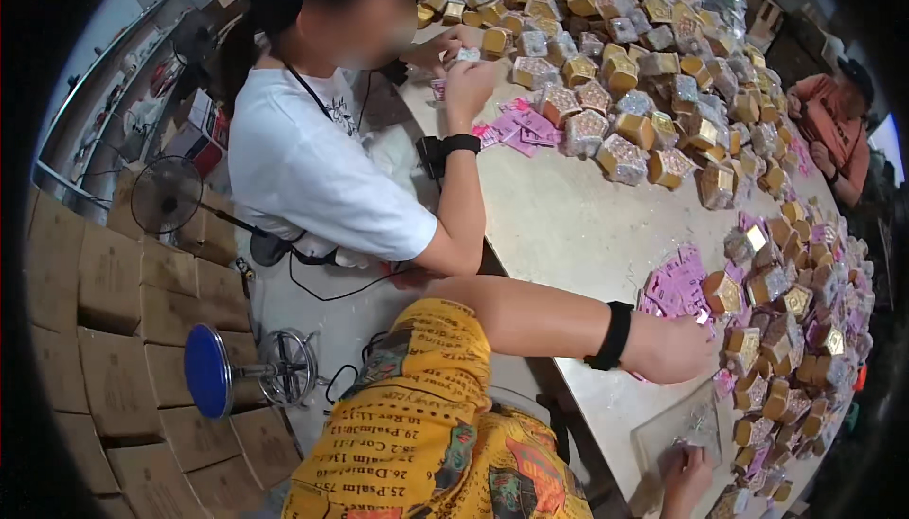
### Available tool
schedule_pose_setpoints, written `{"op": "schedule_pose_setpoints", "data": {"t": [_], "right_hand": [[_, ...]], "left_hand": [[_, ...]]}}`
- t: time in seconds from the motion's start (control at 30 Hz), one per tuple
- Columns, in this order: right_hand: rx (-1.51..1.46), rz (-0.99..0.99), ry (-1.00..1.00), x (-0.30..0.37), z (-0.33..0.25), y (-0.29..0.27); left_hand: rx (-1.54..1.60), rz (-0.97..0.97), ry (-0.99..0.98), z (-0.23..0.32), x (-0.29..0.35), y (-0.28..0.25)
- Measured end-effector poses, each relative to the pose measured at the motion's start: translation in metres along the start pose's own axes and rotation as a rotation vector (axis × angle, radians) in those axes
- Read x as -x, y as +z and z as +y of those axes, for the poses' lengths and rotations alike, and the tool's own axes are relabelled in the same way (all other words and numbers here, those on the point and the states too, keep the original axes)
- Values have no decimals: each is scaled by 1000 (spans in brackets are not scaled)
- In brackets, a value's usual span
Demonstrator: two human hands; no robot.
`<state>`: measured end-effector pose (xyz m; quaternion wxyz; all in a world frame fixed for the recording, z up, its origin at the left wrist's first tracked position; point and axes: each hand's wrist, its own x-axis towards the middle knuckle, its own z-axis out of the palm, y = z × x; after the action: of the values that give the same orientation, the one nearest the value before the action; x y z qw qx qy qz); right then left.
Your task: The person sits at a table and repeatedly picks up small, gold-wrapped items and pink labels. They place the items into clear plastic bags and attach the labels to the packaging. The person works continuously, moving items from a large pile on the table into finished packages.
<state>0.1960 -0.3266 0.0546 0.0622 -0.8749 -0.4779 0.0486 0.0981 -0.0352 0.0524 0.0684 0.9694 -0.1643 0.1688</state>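
My left hand (674, 348), a black band at its wrist, reaches over the table to the edge of a heap of pink printed tags (676, 282). Its fingers are curled by the tags and beside the gold boxes; what they hold, if anything, is too small to make out. Nearer the front edge, my right hand (687, 474) is closed at a flat, clear plastic bag (653, 438). Whatever lies between those fingertips is hidden. Many small gold many-sided boxes (724, 292), several in clear wrap, are piled just right of both hands.
A co-worker in a white shirt (327, 169) handles a small item at the table's (559, 225) left edge, near more pink tags (521, 128). Another person (833, 131) is at the far right. A blue stool (208, 370), a fan (167, 195) and stacked cartons (109, 277) stand left.
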Motion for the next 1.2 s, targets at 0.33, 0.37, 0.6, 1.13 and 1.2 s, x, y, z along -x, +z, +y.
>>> {"op": "schedule_pose_setpoints", "data": {"t": [0.33, 0.37, 0.6, 1.13, 1.2], "right_hand": [[-89, 70, 101, -8, 8, -3], [-83, 88, 58, -8, 10, -4], [-159, 93, 93, -10, -9, -41], [-1136, 346, 150, -61, -45, -60], [-1202, 259, 121, -71, -52, -63]], "left_hand": [[-81, -164, 71, -9, -8, 26], [-112, -146, 88, -9, -8, 23], [316, 21, -103, -24, -15, 12], [1002, 150, -470, 2, -11, -19], [790, 204, -312, 11, -12, -29]]}}
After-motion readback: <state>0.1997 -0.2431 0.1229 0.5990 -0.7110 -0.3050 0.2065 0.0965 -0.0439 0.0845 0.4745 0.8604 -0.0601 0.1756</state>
